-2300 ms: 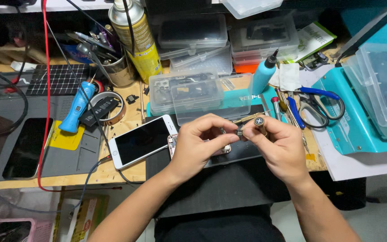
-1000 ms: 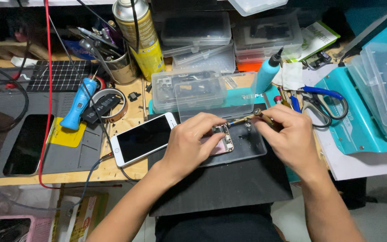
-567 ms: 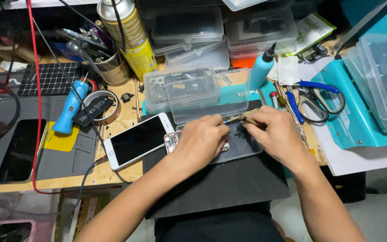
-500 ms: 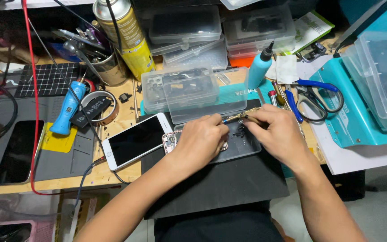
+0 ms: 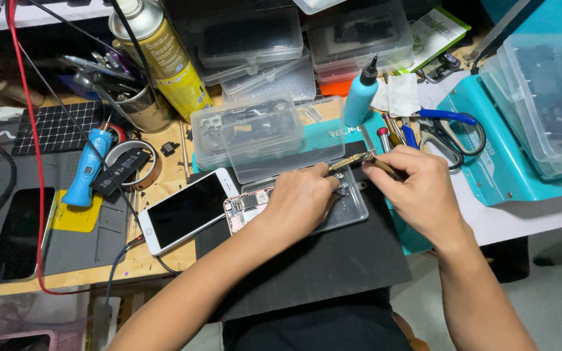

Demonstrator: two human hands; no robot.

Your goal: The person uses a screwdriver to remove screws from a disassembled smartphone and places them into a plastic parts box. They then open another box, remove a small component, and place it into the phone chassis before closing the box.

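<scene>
Two bare hands are seen at work over a dark mat (image 5: 320, 260) at the near edge of a wooden bench. The left hand (image 5: 300, 201) is closed down on an opened phone body (image 5: 248, 207), pinkish at its rim, which is pressed flat; its long axis is laid left to right, tilted slightly up toward the right hand. The right hand (image 5: 417, 192) is closed around a slim brass-coloured tool (image 5: 352, 160), held in a pinch. The tool's long axis runs nearly level, its tip pointed leftward at the left hand's fingertips, just above the far end of the phone body.

Just left of the left hand, one white phone (image 5: 190, 209) is laid screen up, angled up to the right. Beyond the hands, two stacked clear lidded boxes (image 5: 261, 133) are set, and one blue squeeze bottle (image 5: 361, 97) with a black nozzle is stood upright just past them. Right of the right hand, one pair of blue-handled scissors (image 5: 447, 127) is laid on a teal tray (image 5: 489, 169).

Far to the left, one blue pen-shaped tool (image 5: 89, 166) is rested on a grey mat (image 5: 47, 227), crossed by one red cable (image 5: 30, 130). Farthest back, one yellow spray can (image 5: 164, 58) is stood, with more clear boxes beside it.
</scene>
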